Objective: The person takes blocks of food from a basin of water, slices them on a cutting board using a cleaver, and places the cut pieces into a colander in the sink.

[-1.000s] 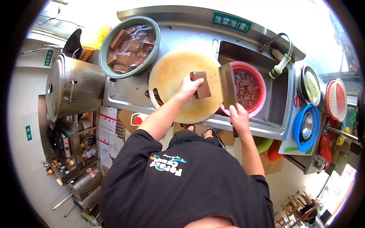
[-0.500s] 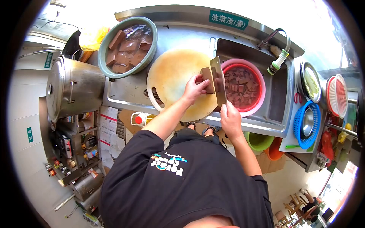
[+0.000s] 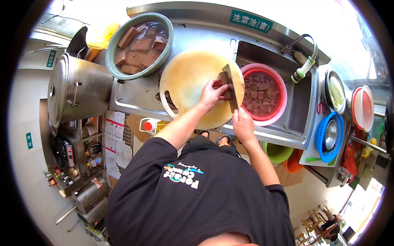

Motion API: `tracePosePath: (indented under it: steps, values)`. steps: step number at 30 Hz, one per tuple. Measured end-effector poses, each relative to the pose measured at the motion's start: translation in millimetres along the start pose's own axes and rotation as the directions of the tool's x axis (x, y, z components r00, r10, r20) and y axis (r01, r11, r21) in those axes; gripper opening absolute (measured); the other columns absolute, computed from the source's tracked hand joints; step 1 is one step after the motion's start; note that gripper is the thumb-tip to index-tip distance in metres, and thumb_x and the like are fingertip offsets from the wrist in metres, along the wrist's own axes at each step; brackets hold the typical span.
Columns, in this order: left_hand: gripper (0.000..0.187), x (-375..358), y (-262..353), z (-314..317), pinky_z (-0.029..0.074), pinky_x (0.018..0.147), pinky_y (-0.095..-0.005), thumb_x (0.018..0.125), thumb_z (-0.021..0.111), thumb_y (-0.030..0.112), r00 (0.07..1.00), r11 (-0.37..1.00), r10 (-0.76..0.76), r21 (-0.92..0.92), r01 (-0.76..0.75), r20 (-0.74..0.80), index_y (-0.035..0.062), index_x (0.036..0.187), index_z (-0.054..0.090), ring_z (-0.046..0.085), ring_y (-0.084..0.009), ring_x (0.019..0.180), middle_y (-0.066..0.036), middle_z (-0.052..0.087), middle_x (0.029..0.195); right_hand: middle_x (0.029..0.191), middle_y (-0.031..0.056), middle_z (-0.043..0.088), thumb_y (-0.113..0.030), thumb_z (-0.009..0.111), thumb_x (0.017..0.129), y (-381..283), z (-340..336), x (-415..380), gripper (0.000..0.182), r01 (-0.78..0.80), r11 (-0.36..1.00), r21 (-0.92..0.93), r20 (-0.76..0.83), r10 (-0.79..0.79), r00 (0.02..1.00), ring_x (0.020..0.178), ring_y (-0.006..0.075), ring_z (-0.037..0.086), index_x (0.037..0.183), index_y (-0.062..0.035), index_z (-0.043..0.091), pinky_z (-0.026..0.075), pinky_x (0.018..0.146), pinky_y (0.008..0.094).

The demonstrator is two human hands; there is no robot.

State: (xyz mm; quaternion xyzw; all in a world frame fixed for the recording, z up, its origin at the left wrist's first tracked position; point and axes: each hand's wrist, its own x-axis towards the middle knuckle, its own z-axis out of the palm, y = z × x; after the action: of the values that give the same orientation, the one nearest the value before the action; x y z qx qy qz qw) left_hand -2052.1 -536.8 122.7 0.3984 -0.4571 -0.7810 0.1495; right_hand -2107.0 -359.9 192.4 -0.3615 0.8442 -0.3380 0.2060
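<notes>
My left hand (image 3: pixel 214 94) has its fingers closed against a brown block of blood curd (image 3: pixel 223 78) on the round cutting board (image 3: pixel 184 74). In my right hand (image 3: pixel 243 124) is the handle of a cleaver (image 3: pixel 233 90). Its blade stands on edge at the right side of the curd, near my left fingertips. How deep the edge sits in the curd is hidden. Right of the board, a red basin (image 3: pixel 283 97) inside a pink one holds cut curd pieces in liquid. Larger curd blocks (image 3: pixel 141 45) lie in water in a grey-green basin (image 3: pixel 111 67) at upper left.
The basins of cut pieces sit in a steel sink (image 3: pixel 301 119) under a faucet (image 3: pixel 305 65). A large steel pot (image 3: pixel 65 92) stands left. To the right are a blue colander (image 3: pixel 322 143), red scissors (image 3: pixel 320 107) and stacked baskets (image 3: pixel 364 104). An oil jug (image 3: pixel 152 125) stands below the counter.
The cleaver has shifted left from beside the board's right edge to over the curd block, with my right hand following. My left hand stays on the block. The whole view has shifted slightly.
</notes>
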Motion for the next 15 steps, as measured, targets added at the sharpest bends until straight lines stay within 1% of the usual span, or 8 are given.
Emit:
tracePosePath:
  steps: [3, 4, 8, 10, 11, 12, 13, 15]
  values:
    - [0.058, 4, 2, -3, 0.059, 0.077, -0.0334, 0.090, 0.078, 0.023, 1.000, 1.000, 0.027, 0.004, -0.027, 0.010, 0.0008, 0.135, 0.048, 0.064, -0.0193, 0.105, -0.009, 0.061, 0.121, 0.091, 0.0266, 0.067, -0.016, 0.051, 0.099, 13, 10, -13, 0.024, 0.005, 0.999, 0.053, 0.035, -0.007, 0.999, 0.087, 0.0469, 0.063, 0.112, -0.0002, 0.065, 0.049, 0.075, 0.0534]
    - [0.060, 1, 0, -6, 0.059, 0.077, -0.0338, 0.090, 0.078, 0.023, 1.000, 1.000, 0.017, -0.004, -0.017, 0.001, 0.0002, 0.136, 0.048, 0.064, -0.0197, 0.105, -0.010, 0.061, 0.121, 0.090, 0.0260, 0.067, -0.016, 0.050, 0.100, 13, -2, -33, 0.025, -0.105, 0.988, 0.114, 0.085, 0.095, 0.992, 0.086, 0.0466, 0.064, 0.114, -0.0007, 0.065, 0.049, 0.075, 0.0524]
    - [0.058, -4, 6, -1, 0.058, 0.079, -0.0335, 0.090, 0.076, 0.023, 0.999, 0.998, 0.044, 0.055, -0.042, -0.022, -0.0015, 0.136, 0.049, 0.065, -0.0195, 0.102, -0.011, 0.064, 0.118, 0.090, 0.0254, 0.067, -0.017, 0.051, 0.100, 13, -33, -61, 0.026, -0.184, 0.963, 0.196, 0.150, 0.156, 0.976, 0.085, 0.0458, 0.064, 0.115, -0.0017, 0.065, 0.050, 0.074, 0.0503]
    - [0.056, -3, 4, 4, 0.057, 0.081, -0.0330, 0.090, 0.075, 0.023, 0.998, 0.995, 0.041, 0.092, -0.037, -0.042, -0.0019, 0.134, 0.051, 0.066, -0.0186, 0.100, -0.010, 0.065, 0.115, 0.060, 0.0051, 0.054, -0.013, 0.050, 0.102, 14, -54, -61, 0.020, -0.083, 0.971, 0.224, 0.022, 0.080, 0.997, 0.048, 0.0147, 0.054, 0.112, -0.0014, 0.064, 0.043, 0.048, 0.0306]
    - [0.056, -1, 1, 1, 0.057, 0.082, -0.0348, 0.087, 0.076, 0.025, 0.985, 0.968, 0.147, 0.218, -0.125, -0.089, -0.0036, 0.129, 0.053, 0.067, -0.0220, 0.100, -0.013, 0.067, 0.113, 0.060, 0.0051, 0.054, -0.013, 0.050, 0.102, 19, -55, -52, 0.020, -0.083, 0.971, 0.224, 0.022, 0.080, 0.997, 0.048, 0.0147, 0.054, 0.112, -0.0014, 0.064, 0.043, 0.048, 0.0306]
    - [0.056, 2, -2, 0, 0.057, 0.083, -0.0366, 0.084, 0.077, 0.027, 0.960, 0.916, 0.256, 0.346, -0.203, -0.115, -0.0053, 0.125, 0.055, 0.068, -0.0254, 0.099, -0.016, 0.068, 0.110, 0.074, 0.0159, 0.060, -0.015, 0.051, 0.101, 27, -53, -36, 0.022, -0.129, 0.978, 0.164, 0.034, 0.125, 0.992, 0.065, 0.0303, 0.059, 0.111, -0.0011, 0.064, 0.046, 0.060, 0.0396]
    - [0.056, 6, -5, 2, 0.057, 0.083, -0.0366, 0.084, 0.077, 0.027, 0.962, 0.911, 0.257, 0.357, -0.207, -0.097, -0.0053, 0.125, 0.055, 0.068, -0.0254, 0.099, -0.016, 0.068, 0.110, 0.087, 0.0268, 0.066, -0.018, 0.051, 0.099, 38, -51, -23, 0.025, -0.178, 0.978, 0.111, 0.033, 0.176, 0.984, 0.082, 0.0459, 0.064, 0.111, -0.0008, 0.065, 0.050, 0.071, 0.0486]
    - [0.056, 11, -10, -2, 0.055, 0.087, -0.0368, 0.081, 0.079, 0.029, 0.932, 0.858, 0.316, 0.472, -0.201, -0.177, -0.0060, 0.119, 0.057, 0.068, -0.0275, 0.099, -0.019, 0.069, 0.107, 0.086, 0.0270, 0.066, -0.018, 0.052, 0.099, 56, -43, -3, 0.024, -0.162, 0.979, 0.123, 0.024, 0.160, 0.987, 0.081, 0.0462, 0.063, 0.109, -0.0003, 0.066, 0.050, 0.071, 0.0489]
